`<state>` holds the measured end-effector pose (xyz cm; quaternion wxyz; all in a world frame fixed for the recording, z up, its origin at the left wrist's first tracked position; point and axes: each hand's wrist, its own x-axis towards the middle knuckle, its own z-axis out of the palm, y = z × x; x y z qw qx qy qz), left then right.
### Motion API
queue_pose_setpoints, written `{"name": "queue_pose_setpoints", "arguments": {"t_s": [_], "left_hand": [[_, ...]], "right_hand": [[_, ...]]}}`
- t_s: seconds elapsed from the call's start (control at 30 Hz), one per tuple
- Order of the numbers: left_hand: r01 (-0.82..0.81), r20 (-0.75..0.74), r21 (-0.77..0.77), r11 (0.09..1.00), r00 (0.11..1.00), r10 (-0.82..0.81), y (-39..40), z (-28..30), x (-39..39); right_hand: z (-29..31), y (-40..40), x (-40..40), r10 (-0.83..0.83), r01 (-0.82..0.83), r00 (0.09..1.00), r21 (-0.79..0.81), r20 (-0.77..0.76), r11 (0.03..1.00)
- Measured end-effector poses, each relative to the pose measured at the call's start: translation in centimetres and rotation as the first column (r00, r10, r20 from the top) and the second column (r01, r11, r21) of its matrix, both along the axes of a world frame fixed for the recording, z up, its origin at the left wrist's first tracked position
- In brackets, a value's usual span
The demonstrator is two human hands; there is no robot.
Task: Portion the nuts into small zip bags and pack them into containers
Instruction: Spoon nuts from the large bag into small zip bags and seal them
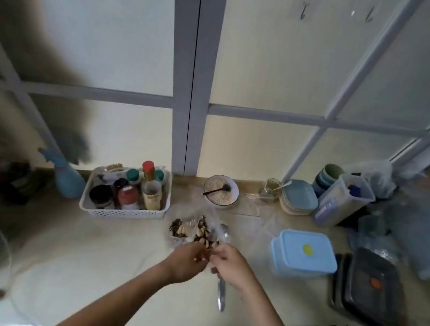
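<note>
A: Nearest the counter's front edge, what worries you?

B: The left hand [186,259] is cupped round a few brown nuts, and the right hand [233,265] seems to pinch something thin and clear, likely a small zip bag; blur hides it. If its mouth sags, I'd judge nuts will scatter.

A: And the long shiny metal spoon [221,289]?

B: Under the right wrist; a nudge could slide it off.

A: Further back?

B: The crinkly clear plastic bag of mixed nuts [193,232] sits mid-counter, floppy, easily tipped. To the right, stacked pale-blue rectangular lidded plastic containers [306,252]. Toward the back edge, a white perforated plastic basket [122,213] of jars.
</note>
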<state>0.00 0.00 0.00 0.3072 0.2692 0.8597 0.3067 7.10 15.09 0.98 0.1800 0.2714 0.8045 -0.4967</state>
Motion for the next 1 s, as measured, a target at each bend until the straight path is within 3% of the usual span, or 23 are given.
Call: {"name": "queue_pose_setpoints", "arguments": {"t_s": [0.07, 0.17, 0.27, 0.43, 0.53, 0.77, 1.0], "left_hand": [[-0.045, -0.023, -0.015, 0.999, 0.999, 0.045, 1.0, -0.7, -0.7], [-0.128, -0.05, -0.08, 0.988, 0.991, 0.124, 2.0, -1.6, -1.8], [-0.225, -0.081, -0.13, 0.966, 0.973, 0.216, 2.9, -2.3, -2.7], [-0.324, -0.068, -0.185, 0.928, 0.946, 0.317, 4.6, -3.6, -3.0], [-0.364, -0.036, -0.222, 0.905, 0.93, 0.365, 5.0, -4.3, -2.1], [-0.478, -0.078, -0.2, 0.855, 0.878, 0.472, 3.5, -5.6, -0.8], [-0.354, -0.106, -0.202, 0.913, 0.935, 0.339, 2.9, -6.8, -0.9]], "right_hand": [[-1.6, 0.7, -0.6, 0.019, -0.019, 1.0, 0.068, 0.006, 0.997], [-3.5, 2.0, -0.9, 0.198, -0.212, 0.976, 0.181, 0.091, 0.96], [-5.3, 3.5, -1.2, 0.344, -0.378, 0.922, 0.228, 0.177, 0.897], [-8.4, 6.2, -1.4, 0.463, -0.521, 0.85, 0.27, 0.25, 0.81], [-9.5, 7.5, -1.4, 0.448, -0.495, 0.867, 0.279, 0.217, 0.823], [-11.5, 8.9, -2.2, 0.311, -0.342, 0.939, 0.487, 0.147, 0.804], [-12.6, 7.8, -0.5, 0.365, -0.431, 0.902, 0.507, 0.229, 0.746]]}}
